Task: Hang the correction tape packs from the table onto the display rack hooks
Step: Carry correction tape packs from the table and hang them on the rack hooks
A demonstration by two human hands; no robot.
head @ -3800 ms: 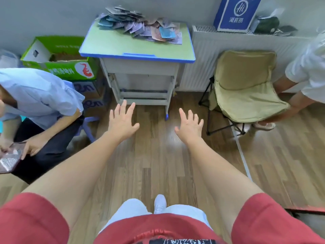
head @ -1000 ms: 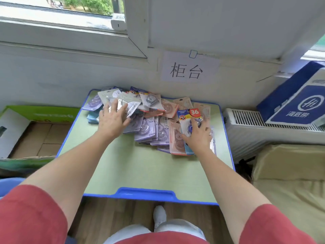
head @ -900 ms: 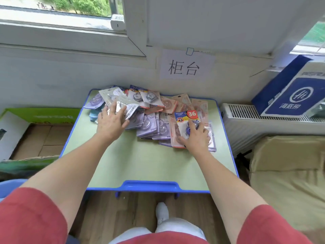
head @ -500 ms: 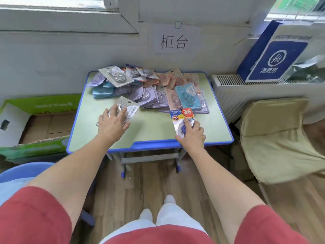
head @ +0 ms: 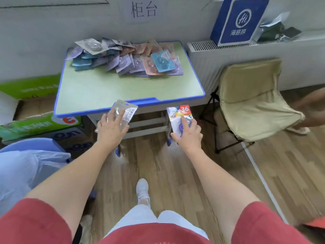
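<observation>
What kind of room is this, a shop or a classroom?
Probably a plain room set up as a mock shop: a school desk piled with packs, a paper wall sign, a radiator and a folding chair.

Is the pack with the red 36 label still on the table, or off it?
Off it. The right hand holds the pack in the air, past the table front edge.

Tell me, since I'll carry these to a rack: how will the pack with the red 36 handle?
The 36 pack looks like a flat card with a plastic blister, so probably stiff and light: the right hand holds it by a few fingers. The glossy front may be slippery. It should not roll.
</observation>
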